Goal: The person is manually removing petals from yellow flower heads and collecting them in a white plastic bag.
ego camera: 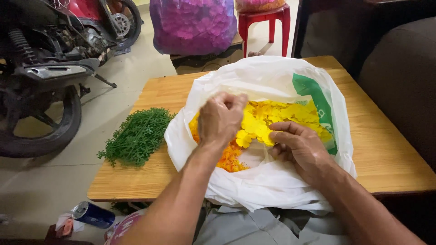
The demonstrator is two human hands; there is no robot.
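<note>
1. A plastic bag (pixel 268 81) lies on the wooden table (pixel 386 154), in front of the person.
2. Artificial flowers (pixel 277 119) lie in the bag.
3. Both hands, left hand (pixel 221 119) and right hand (pixel 299 147), are inside the bag's mouth.
4. A pile of plastic sprigs (pixel 137 135) lies on the table left of the bag.
5. A motorbike (pixel 50 68) stands on the floor further left.
6. A stool (pixel 265 22) stands behind the table.
7. A can (pixel 93 215) lies on the floor below the table's near left corner.

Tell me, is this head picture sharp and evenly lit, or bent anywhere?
Head view: soft, even daylight with only faint shadows; the yellow fabric flower petals and white plastic bag look sharp; the left hand is slightly smeared; the wooden table edges bow from wide-angle distortion; the dark sofa is underexposed.
</note>
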